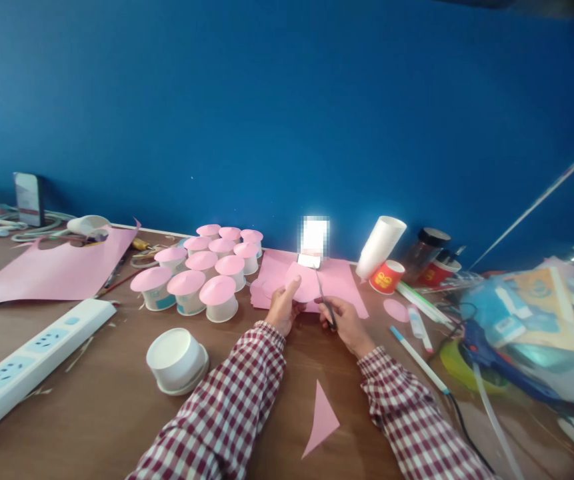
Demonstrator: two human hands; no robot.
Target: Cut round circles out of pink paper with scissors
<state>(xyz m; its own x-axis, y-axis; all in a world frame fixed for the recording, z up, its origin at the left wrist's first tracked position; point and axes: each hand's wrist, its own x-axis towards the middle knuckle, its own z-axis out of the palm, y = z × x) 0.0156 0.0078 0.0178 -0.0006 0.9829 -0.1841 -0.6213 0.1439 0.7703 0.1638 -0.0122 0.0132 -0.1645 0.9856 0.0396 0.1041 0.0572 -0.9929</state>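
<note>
My left hand (285, 308) pinches a piece of pink paper (307, 283), thumb on top, in front of me. In my right hand (345, 321) is a pair of scissors (325, 297) with dark handles, its blades pointing up along the right edge of that paper. Whether the blades are apart, I cannot tell. Beneath and behind both hands lies a stack of pink sheets (349, 287). A pink triangular scrap (321, 420) rests on the table between my forearms.
Several white cups topped with pink discs (218, 291) stand left of the sheets. Nearer are a white tub (174, 357) and a power strip (41, 360). To the right are stacked paper cups (381, 243), a red cup (387, 277), a marker (419, 360) and a blue glue gun (501, 370).
</note>
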